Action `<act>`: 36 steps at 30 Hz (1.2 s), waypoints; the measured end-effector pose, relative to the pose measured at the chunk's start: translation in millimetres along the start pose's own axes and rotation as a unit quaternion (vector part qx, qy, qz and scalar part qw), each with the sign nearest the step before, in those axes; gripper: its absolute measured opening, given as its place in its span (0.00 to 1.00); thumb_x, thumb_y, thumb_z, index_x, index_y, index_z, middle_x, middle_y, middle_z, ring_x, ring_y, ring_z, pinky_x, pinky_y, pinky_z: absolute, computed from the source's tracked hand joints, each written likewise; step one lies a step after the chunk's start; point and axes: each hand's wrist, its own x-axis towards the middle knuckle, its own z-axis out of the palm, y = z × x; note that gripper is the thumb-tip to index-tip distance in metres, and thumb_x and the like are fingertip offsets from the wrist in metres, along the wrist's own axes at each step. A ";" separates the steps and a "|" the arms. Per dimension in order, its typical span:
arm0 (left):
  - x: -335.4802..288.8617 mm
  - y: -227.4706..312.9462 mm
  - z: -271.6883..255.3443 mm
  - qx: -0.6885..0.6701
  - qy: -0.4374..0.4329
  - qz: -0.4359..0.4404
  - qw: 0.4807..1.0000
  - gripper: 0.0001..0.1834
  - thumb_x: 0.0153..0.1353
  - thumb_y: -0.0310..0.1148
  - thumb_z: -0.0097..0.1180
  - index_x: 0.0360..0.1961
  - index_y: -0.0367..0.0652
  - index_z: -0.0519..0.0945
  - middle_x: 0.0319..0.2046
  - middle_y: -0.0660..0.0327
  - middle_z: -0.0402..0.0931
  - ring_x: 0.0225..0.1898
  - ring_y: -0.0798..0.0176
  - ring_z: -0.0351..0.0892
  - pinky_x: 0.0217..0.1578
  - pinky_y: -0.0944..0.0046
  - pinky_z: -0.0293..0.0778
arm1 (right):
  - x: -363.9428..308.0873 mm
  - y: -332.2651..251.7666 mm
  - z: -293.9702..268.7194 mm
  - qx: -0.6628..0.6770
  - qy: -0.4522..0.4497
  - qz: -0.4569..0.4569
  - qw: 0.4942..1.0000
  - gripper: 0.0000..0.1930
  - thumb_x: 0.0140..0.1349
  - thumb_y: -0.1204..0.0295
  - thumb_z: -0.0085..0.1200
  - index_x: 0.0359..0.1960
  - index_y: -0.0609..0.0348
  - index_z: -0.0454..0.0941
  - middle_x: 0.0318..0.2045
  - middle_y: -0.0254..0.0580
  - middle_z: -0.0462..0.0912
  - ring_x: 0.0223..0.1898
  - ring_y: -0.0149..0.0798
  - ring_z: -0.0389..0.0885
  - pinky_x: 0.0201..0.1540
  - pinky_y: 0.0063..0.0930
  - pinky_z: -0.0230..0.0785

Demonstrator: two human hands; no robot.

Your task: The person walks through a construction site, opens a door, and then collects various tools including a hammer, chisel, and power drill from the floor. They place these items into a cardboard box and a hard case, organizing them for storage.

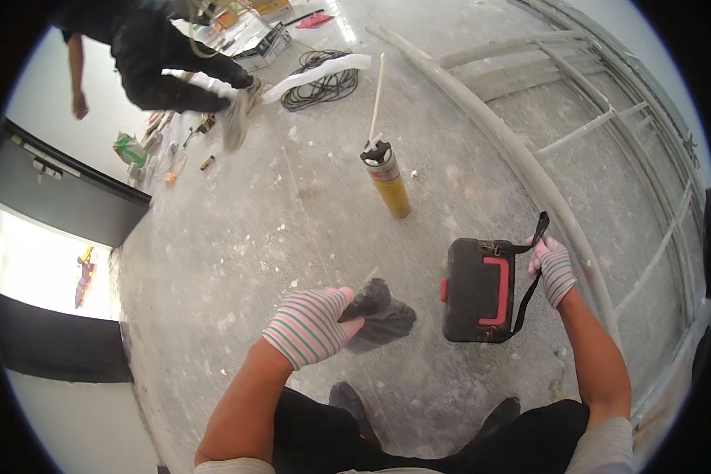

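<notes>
A striped glove covers my left hand (312, 325), which pinches the edge of a dark, crumpled plastic bag (379, 316) between thumb and fingers. On the right, my gloved right hand (553, 271) is closed on the black strap (525, 296) of a small black case (464, 292). The case has a red carry handle and a red latch, and its underside is hidden. Beyond both hands, a yellow foam can (391, 189) with a dark top and a long thin nozzle tube stands on the concrete floor.
A dusty metal ladder-like frame (521, 154) lies along the right. At the far left a person in dark clothes (166, 63) stands near a coiled cable (321, 83), boxes (265, 47) and scattered tools. A grey door panel (67, 186) is at the left.
</notes>
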 end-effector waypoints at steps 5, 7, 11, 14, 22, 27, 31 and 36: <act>0.3 -7.3 10.6 -0.007 -0.016 0.005 1.000 0.20 0.62 0.45 0.63 0.38 0.35 0.79 0.29 0.44 0.79 0.34 0.41 0.82 0.35 0.53 0.77 | -49.1 -84.3 39.9 0.090 -0.059 0.023 0.994 0.11 0.75 0.63 0.49 0.37 0.56 0.77 0.13 0.25 0.61 0.14 0.28 0.64 0.20 0.26 0.60; -5.1 -7.7 8.6 -0.007 -0.025 -0.006 1.000 0.20 0.63 0.45 0.62 0.38 0.34 0.79 0.29 0.44 0.79 0.33 0.41 0.83 0.35 0.53 0.78 | -69.9 -116.0 60.0 0.077 -0.079 0.027 0.994 0.11 0.75 0.64 0.49 0.37 0.56 0.78 0.13 0.24 0.61 0.14 0.27 0.63 0.20 0.25 0.59; 4.4 -5.6 23.6 -0.103 -0.070 -0.021 0.992 0.21 0.63 0.46 0.62 0.39 0.35 0.80 0.30 0.43 0.81 0.33 0.40 0.83 0.35 0.51 0.78 | -112.7 -171.0 81.7 0.029 -0.045 0.048 0.997 0.12 0.75 0.67 0.48 0.35 0.58 0.79 0.11 0.23 0.61 0.12 0.25 0.62 0.18 0.23 0.57; -25.4 -17.2 21.3 -0.168 -0.019 -0.048 0.984 0.21 0.63 0.46 0.61 0.39 0.35 0.80 0.32 0.43 0.81 0.35 0.40 0.84 0.36 0.52 0.79 | -143.8 -197.3 119.2 0.005 -0.067 0.066 0.996 0.12 0.75 0.69 0.48 0.34 0.61 0.79 0.11 0.24 0.63 0.12 0.25 0.63 0.18 0.22 0.58; -108.2 -10.6 44.2 -0.293 0.010 -0.243 0.925 0.23 0.61 0.49 0.62 0.40 0.36 0.80 0.34 0.42 0.82 0.41 0.39 0.83 0.42 0.49 0.77 | -197.4 -251.1 184.2 -0.114 -0.047 0.160 0.979 0.13 0.74 0.66 0.50 0.37 0.63 0.80 0.14 0.27 0.67 0.15 0.26 0.66 0.21 0.23 0.63; -181.8 -11.9 1.3 -0.400 0.075 -0.335 0.850 0.23 0.60 0.45 0.64 0.44 0.35 0.80 0.38 0.43 0.84 0.42 0.41 0.85 0.44 0.52 0.78 | -204.1 -239.0 156.4 -0.130 -0.003 0.212 0.969 0.13 0.74 0.64 0.50 0.36 0.62 0.77 0.13 0.30 0.67 0.14 0.31 0.69 0.36 0.31 0.78; -230.7 -32.7 -51.3 -0.502 0.122 -0.384 0.766 0.21 0.60 0.40 0.65 0.47 0.34 0.80 0.39 0.45 0.86 0.42 0.50 0.86 0.45 0.56 0.79 | -212.9 -245.3 161.2 -0.142 0.004 0.230 0.963 0.14 0.72 0.64 0.51 0.35 0.64 0.77 0.15 0.34 0.70 0.14 0.34 0.72 0.34 0.32 0.79; -284.4 -74.3 -141.5 -0.439 0.138 -0.426 0.779 0.24 0.59 0.43 0.64 0.47 0.32 0.80 0.40 0.44 0.85 0.43 0.46 0.85 0.46 0.55 0.78 | -233.4 -297.3 212.5 -0.221 -0.017 0.274 0.936 0.15 0.71 0.62 0.53 0.34 0.63 0.76 0.16 0.40 0.74 0.16 0.38 0.76 0.31 0.35 0.79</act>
